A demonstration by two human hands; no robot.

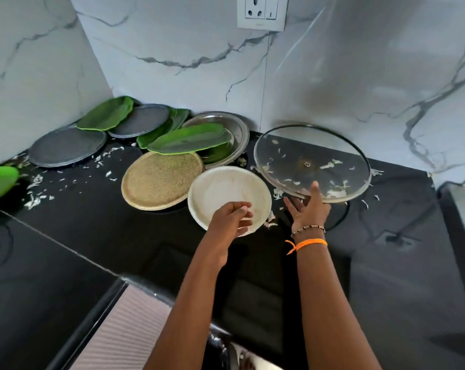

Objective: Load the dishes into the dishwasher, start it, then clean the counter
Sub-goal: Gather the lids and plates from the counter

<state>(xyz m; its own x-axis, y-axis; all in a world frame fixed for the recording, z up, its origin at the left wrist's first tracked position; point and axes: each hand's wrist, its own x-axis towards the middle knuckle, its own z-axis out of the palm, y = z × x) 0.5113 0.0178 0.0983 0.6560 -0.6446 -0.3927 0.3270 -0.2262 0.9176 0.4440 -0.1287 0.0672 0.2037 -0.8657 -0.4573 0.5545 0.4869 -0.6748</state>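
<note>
Black counter (92, 236): right hand (310, 209) under (tilted) glass lid (311, 162)
</note>
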